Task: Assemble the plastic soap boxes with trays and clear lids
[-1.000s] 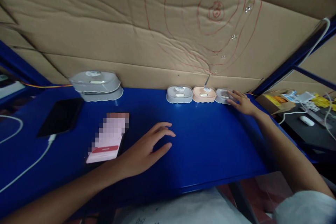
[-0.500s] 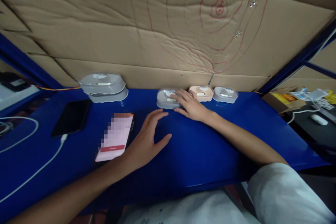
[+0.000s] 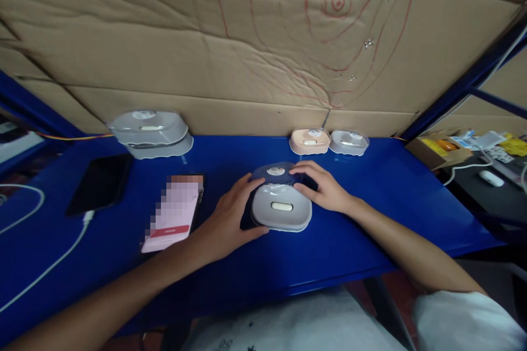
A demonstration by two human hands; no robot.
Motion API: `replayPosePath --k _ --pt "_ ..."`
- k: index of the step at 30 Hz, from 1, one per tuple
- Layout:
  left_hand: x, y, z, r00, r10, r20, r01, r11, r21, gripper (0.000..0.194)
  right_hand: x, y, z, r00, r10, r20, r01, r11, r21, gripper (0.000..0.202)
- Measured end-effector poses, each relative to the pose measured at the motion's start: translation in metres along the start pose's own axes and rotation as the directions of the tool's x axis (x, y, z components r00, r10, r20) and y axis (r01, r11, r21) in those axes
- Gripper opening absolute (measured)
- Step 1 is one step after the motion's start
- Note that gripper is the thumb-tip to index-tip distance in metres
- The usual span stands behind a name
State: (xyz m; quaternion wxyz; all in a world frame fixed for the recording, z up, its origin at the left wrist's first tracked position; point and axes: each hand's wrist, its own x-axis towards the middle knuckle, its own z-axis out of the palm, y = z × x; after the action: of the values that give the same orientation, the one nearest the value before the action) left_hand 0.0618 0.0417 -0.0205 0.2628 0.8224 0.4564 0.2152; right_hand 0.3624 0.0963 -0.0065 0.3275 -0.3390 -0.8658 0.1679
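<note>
A light grey, rounded plastic box [image 3: 259,211] with a white oval piece on top lies on the blue table in front of me. Behind its upper edge a clear plastic cover [image 3: 263,174] with a round white label is tipped up; whether the two are joined, I cannot tell. My left hand [image 3: 233,211] curves around the left side, fingertips at the cover and thumb by the box's front left edge. With fingers and thumb, my right hand [image 3: 325,186] grips the cover's right end.
A peach box [image 3: 298,145] and a grey box [image 3: 340,145] stand at the cardboard wall [image 3: 164,55]. Stacked grey boxes [image 3: 164,134] are at back left. A lit phone [image 3: 181,203], a dark phone [image 3: 101,181] and a white cable [image 3: 57,263] lie on the left.
The grey box has come from the back of the table toward me, with my right hand. Its clear cover is now tipped back. My left hand has met its left side.
</note>
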Motion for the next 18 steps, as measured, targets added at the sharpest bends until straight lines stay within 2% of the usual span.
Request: replayPosePath --k 5,8,11,14,16,18 --pt "-0.004 0.004 0.001 0.999 0.022 -0.041 -0.020 0.999 0.051 0.084 -0.003 -0.002 0.007 0.998 0.068 -0.003 -0.067 0.970 -0.235 0.036" --pt "-0.005 0.005 0.001 0.998 0.051 -0.033 -0.047 0.993 0.111 0.061 -0.005 -0.002 0.006 0.995 0.093 0.023 -0.083 0.960 -0.266 0.041" --pt "-0.003 0.005 0.000 0.997 0.068 -0.022 -0.064 0.989 0.135 0.036 -0.006 -0.012 0.002 0.998 -0.015 0.064 0.030 0.971 -0.237 0.045" --pt "0.000 0.007 -0.003 0.998 0.066 -0.021 -0.064 0.994 0.090 0.026 -0.007 -0.029 0.001 0.965 -0.180 0.193 0.218 0.954 -0.205 0.052" --pt "0.001 0.008 -0.005 0.998 0.046 -0.034 -0.045 0.999 0.027 0.030 -0.008 -0.038 0.003 0.934 -0.231 0.271 0.288 0.939 -0.190 0.056" --pt "0.002 0.008 -0.007 0.999 0.009 -0.043 -0.010 1.000 -0.014 0.049 -0.008 -0.043 0.006 0.918 -0.240 0.316 0.308 0.933 -0.185 0.050"
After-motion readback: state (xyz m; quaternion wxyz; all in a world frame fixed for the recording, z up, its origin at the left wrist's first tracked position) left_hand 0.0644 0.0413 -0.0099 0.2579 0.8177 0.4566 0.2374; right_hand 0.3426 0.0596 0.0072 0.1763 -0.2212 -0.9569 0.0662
